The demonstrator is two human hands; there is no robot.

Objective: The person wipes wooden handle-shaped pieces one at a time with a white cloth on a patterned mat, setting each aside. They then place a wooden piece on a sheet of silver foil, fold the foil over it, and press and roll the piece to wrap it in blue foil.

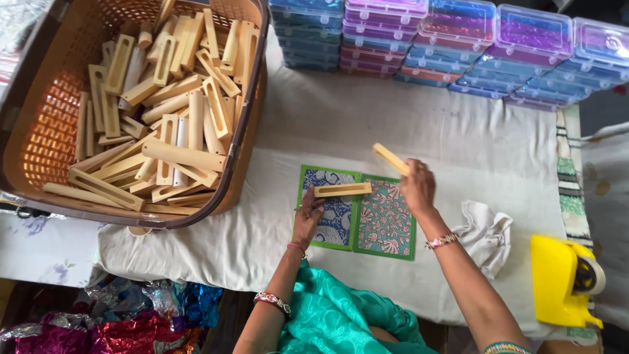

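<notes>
White cloth covers the table (pixel 393 124) where your left hand (pixel 306 219) pinches one slotted wooden piece (pixel 343 190) over the patterned cards (pixel 383 226) and your right hand (pixel 418 187) grips another wooden piece (pixel 390 158).

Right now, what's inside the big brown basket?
The basket is piled with pale wooden pieces, many with long slots. They lie jumbled and overlapping, so the ones underneath and the basket's bottom are hidden.

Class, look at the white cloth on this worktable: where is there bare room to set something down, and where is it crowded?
Bare white cloth lies between the basket, the stacked plastic boxes and the patterned cards. Another patch lies right of the right hand, above the crumpled rag. Crowded: around the cards, where the left hand holds a wooden piece.
</notes>
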